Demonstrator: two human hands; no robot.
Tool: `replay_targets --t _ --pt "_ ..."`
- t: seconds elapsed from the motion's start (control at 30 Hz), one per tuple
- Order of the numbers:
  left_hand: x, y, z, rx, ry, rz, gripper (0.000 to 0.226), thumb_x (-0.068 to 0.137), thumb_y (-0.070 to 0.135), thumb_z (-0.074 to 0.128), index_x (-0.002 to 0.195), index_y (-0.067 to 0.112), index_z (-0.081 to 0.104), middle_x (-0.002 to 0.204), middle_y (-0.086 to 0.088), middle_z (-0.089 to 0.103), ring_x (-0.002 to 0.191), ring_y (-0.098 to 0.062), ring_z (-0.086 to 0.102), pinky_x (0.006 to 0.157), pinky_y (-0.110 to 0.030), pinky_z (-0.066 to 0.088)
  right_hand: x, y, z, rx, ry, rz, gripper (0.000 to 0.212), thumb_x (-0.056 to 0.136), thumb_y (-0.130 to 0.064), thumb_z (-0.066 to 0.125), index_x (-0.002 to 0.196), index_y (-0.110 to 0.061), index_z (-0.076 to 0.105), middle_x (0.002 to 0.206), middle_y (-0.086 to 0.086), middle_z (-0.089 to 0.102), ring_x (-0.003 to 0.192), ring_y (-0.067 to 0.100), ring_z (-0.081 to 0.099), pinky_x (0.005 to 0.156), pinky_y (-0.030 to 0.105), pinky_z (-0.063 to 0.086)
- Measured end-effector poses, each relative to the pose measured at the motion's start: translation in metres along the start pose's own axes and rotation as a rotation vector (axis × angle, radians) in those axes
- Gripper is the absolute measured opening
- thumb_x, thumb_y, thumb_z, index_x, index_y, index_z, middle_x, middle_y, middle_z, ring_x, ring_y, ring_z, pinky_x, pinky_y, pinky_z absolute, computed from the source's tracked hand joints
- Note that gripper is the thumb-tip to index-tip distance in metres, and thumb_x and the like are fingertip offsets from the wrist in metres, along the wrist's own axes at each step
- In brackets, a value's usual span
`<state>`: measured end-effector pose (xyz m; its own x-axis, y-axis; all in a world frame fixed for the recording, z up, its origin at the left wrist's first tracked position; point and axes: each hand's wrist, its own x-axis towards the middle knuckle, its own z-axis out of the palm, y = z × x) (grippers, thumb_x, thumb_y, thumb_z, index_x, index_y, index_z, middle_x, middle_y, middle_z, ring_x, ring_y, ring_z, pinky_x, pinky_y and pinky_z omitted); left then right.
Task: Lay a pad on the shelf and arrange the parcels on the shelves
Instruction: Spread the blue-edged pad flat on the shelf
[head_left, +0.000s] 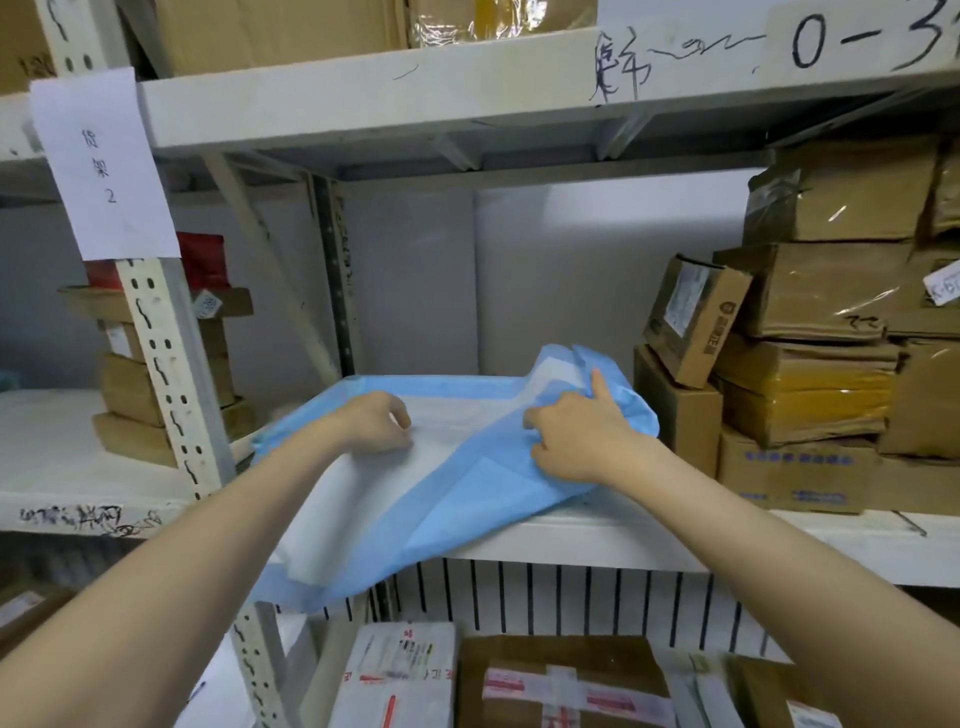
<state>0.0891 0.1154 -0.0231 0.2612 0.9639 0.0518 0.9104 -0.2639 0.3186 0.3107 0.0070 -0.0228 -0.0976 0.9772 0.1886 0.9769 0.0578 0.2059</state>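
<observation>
Pad (457, 499) first: where did it lie? asked the desk.

On the middle shelf (597, 540), said the photographer. Blue-edged and white-faced, it was partly spread across the board. Its near edge hung over the front lip and its right end was bunched and raised.

And the person's hold on it?

The right grip (576, 436) pinched that bunched blue end, thumb up against the fold, fingers curled into the sheet. The left grip (379, 421) rested on the white face farther left, fingers curled down onto it. Whether it pinched the sheet I could not tell. Both bare forearms reached in from the bottom corners.

What stood beside it?

Brown cardboard parcels (810, 364) were stacked at the right end of the same shelf, just beside the raised fold. A small carton (696, 322) leaned tilted against the stack. A left pile (130, 374) of flat boxes sat in the neighbouring bay, behind a perforated upright post (176, 395) that bore a paper sign (104, 166).

Above and below?

An upper shelf (363, 98) carried cartons, its front edge marked with handwriting. On the level beneath lay a white parcel (400, 675) and a taped brown box (566, 686), side by side.
</observation>
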Motion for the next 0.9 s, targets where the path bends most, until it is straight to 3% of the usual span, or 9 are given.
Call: replay_targets --t 0.13,0.2,0.33,0.43,0.5,0.6,0.7,0.8,0.9 --pt "0.014 0.001 0.005 0.034 -0.097 0.101 0.036 0.089 0.016 0.056 0.125 0.018 0.058 0.123 -0.001 0.056 0.116 -0.019 0.055 0.095 -0.022 0.039 0.006 0.006 -0.013 -0.04 0.006 0.203 0.016 0.096 -0.021 0.037 0.1 -0.019 0.052 0.092 0.001 0.059 0.111 0.026 0.055 0.117 0.052 0.009" --pt "0.024 -0.001 0.005 -0.008 -0.11 0.168 0.024 0.089 0.017 0.06 0.111 0.02 0.067 0.111 0.003 0.064 0.107 -0.017 0.06 0.093 -0.023 0.043 0.01 0.006 -0.012 -0.175 0.111 0.241 0.01 0.093 -0.016 0.042 0.097 -0.017 0.051 0.08 -0.001 0.055 0.1 0.026 0.056 0.115 0.057 0.009" --pt "0.039 -0.004 0.005 0.0 -0.149 0.219 0.027 0.082 0.005 0.061 0.065 0.025 0.068 0.077 0.011 0.067 0.083 -0.012 0.062 0.08 -0.023 0.05 0.028 0.006 0.0 -0.228 0.167 0.055 0.05 0.087 -0.013 0.054 0.135 -0.014 0.04 0.136 0.009 0.044 0.134 0.028 0.032 0.11 0.067 0.006" --pt "0.042 -0.001 0.005 0.014 -0.143 0.253 0.021 0.081 0.0 0.06 0.071 0.016 0.068 0.072 0.009 0.065 0.069 -0.005 0.057 0.064 -0.013 0.045 0.042 0.006 -0.002 0.05 -0.089 -0.065 0.073 0.085 -0.002 0.045 0.15 -0.024 0.02 0.155 0.0 0.026 0.147 0.019 0.008 0.113 0.061 0.003" --pt "0.043 0.001 0.007 0.059 -0.125 0.28 0.015 0.084 0.004 0.06 0.077 0.015 0.068 0.079 0.004 0.065 0.072 -0.006 0.056 0.065 -0.015 0.044 0.05 0.006 -0.002 0.033 -0.189 -0.058 0.069 0.086 -0.002 0.043 0.149 -0.025 0.026 0.15 0.006 0.035 0.145 0.022 0.015 0.113 0.061 0.002" --pt "0.044 0.004 0.01 0.166 -0.116 0.293 0.012 0.089 0.014 0.058 0.08 0.017 0.065 0.095 -0.002 0.068 0.085 -0.013 0.056 0.076 -0.019 0.041 0.052 0.008 -0.003 -0.048 -0.071 -0.071 0.03 0.087 -0.009 0.045 0.113 -0.021 0.056 0.122 0.009 0.057 0.128 0.027 0.039 0.114 0.058 0.007" --pt "0.045 0.006 0.011 0.22 -0.146 0.289 0.015 0.093 0.017 0.053 0.094 0.011 0.067 0.104 -0.005 0.066 0.098 -0.021 0.058 0.082 -0.023 0.041 0.038 0.009 -0.011 -0.1 0.148 -0.055 0.009 0.086 -0.016 0.047 0.083 -0.024 0.051 0.093 0.003 0.062 0.105 0.026 0.054 0.11 0.047 0.022" --pt "0.045 0.006 0.009 0.196 -0.165 0.304 0.016 0.092 0.01 0.051 0.084 0.017 0.063 0.093 0.004 0.063 0.09 -0.015 0.056 0.082 -0.022 0.042 0.01 0.001 -0.027 -0.131 0.248 -0.012 0.005 0.084 -0.022 0.05 0.082 -0.024 0.053 0.073 -0.001 0.045 0.085 0.027 0.057 0.074 0.031 0.033" --pt "0.044 0.01 -0.001 0.13 -0.244 0.333 0.021 0.087 0.005 0.054 0.077 0.021 0.063 0.084 0.011 0.063 0.084 -0.011 0.057 0.08 -0.024 0.046 -0.019 -0.007 -0.048 -0.106 -0.146 0.048 0.021 0.086 -0.03 0.055 0.071 -0.016 0.053 0.069 0.0 0.045 0.073 0.026 0.051 0.065 0.03 0.037"
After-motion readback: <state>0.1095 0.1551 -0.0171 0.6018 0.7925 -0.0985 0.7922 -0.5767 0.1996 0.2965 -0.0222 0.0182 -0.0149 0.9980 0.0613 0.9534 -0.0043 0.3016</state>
